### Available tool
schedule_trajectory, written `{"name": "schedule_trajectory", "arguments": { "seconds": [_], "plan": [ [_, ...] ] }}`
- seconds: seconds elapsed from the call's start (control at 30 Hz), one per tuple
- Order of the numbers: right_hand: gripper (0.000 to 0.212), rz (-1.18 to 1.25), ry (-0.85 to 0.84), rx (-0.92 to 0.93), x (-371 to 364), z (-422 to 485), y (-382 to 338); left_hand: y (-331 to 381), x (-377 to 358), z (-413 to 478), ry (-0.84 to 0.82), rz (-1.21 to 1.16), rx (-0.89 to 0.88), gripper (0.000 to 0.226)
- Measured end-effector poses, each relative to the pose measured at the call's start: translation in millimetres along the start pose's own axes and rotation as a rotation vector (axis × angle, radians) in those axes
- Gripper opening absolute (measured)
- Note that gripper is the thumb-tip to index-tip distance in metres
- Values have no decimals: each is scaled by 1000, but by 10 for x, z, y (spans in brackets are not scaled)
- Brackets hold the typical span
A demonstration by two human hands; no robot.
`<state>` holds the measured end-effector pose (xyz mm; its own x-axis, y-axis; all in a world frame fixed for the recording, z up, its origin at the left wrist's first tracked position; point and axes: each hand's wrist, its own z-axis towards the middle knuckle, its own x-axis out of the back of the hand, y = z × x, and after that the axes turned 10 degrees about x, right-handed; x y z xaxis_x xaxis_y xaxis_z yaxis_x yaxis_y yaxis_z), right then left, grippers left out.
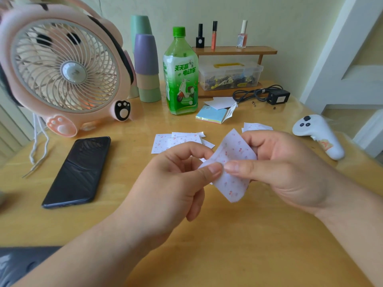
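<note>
Your left hand [176, 181] at nine o'clock and right hand [290, 170] at three pinch the small white cherry-printed paper square [236, 150] between thumb and forefinger, probably to fold it.

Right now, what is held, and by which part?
One cherry-printed paper sheet. The left hand pinches its left edge with thumb and forefinger; the right hand pinches just beside, fingers behind the sheet.

One wide-angle head camera viewed the table [228, 235] from its near edge, facing forward and down. The left hand [172, 183] and right hand [286, 172] lay close under the lens at centre; the fan [66, 69] and wall [228, 15] stood farther back.
</note>
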<state>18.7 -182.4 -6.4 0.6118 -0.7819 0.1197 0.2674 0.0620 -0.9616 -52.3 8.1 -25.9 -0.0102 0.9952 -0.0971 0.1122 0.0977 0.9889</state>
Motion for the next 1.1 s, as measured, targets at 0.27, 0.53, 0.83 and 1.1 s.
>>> {"name": "schedule_trajectory", "arguments": {
  "seconds": [0.27,0.53,0.83,1.1],
  "plan": [
    [18,-134,-6,-84,35,-17,-31,5,0,-23,-32,192,32,69],
    [10,-267,-105,-65,34,-28,-110,21,-60,-58,36,432,3,84],
    [7,-632,5,233,-37,-78,-38,3,-34,-16,88,411,9,80],
    [16,-982,-135,612,-52,-117,-23,16,-14,19,48,306,44,91]
  ]
}}
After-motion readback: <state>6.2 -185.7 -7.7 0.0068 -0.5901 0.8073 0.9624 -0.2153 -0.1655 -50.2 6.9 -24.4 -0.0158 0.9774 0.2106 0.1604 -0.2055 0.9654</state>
